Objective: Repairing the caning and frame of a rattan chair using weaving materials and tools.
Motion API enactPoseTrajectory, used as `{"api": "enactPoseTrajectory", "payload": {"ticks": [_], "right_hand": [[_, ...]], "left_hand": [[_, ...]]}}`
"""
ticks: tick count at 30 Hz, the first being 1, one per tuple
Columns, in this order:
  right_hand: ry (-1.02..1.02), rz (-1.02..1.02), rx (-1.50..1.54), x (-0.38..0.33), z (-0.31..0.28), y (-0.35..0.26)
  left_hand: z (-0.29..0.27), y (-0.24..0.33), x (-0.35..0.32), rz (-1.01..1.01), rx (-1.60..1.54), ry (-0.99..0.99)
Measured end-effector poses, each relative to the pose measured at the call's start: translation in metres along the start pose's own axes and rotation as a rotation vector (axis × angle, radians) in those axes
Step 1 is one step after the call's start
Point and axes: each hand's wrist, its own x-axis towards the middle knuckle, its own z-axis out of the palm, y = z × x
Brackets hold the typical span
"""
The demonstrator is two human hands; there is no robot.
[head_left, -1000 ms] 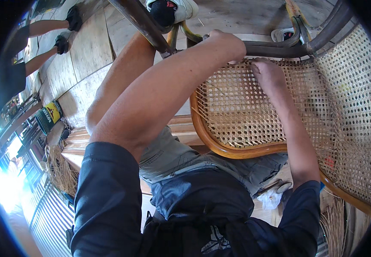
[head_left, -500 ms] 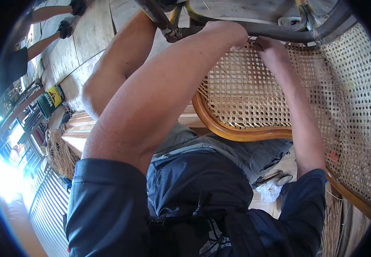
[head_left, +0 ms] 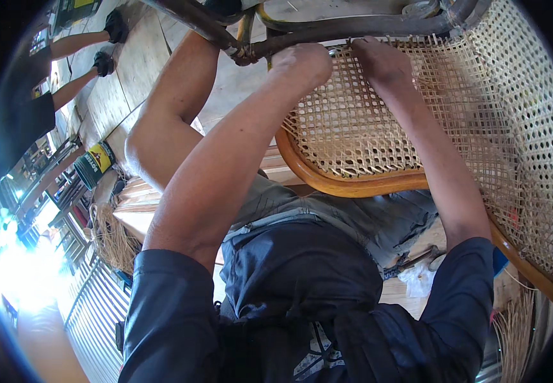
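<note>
Both my hands are up at the top centre of the frame, working side by side on the woven cane seat (head_left: 378, 121) of a chair. My left hand (head_left: 305, 60) is curled into a loose fist, knuckles toward me, pressed against the far edge of the caning where it meets the dark bent frame bar (head_left: 353, 27); whether it pinches a strand I cannot tell, the fingers are tucked out of sight. My right hand (head_left: 381, 60) sits just beside it, fingers bent down onto the weave at the same edge, and what they grip is hidden too. The cane panel spreads from the centre to the right side of the frame, rimmed below by an orange-brown wooden hoop (head_left: 346, 185), with a second caned panel (head_left: 531, 147) rising along the right edge. My bare knee (head_left: 152, 137) lifts at the left of centre, grey shorts (head_left: 353, 217) below the hoop. In the upper left another person's gloved hands (head_left: 107, 45) reach over a plank floor (head_left: 107, 105). A bundle of loose cane strands (head_left: 113, 239) lies at the lower left.
</note>
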Motion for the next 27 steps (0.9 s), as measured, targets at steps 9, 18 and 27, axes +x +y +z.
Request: {"api": "enactPoseTrajectory", "payload": {"ticks": [9,18,27], "right_hand": [[-0.048,0.018,0.015,0.013,-0.006,-0.005],[-0.353,0.277,-0.190,0.030,-0.052,-0.022],[-0.481,0.016,-0.329,0.055,-0.068,-0.054]], "left_hand": [[0.034,-0.004,-0.009,0.183,-0.069,0.552],[0.040,-0.003,0.010,0.159,-0.413,0.629],[0.043,-0.016,0.018,0.229,-0.435,0.564]]}}
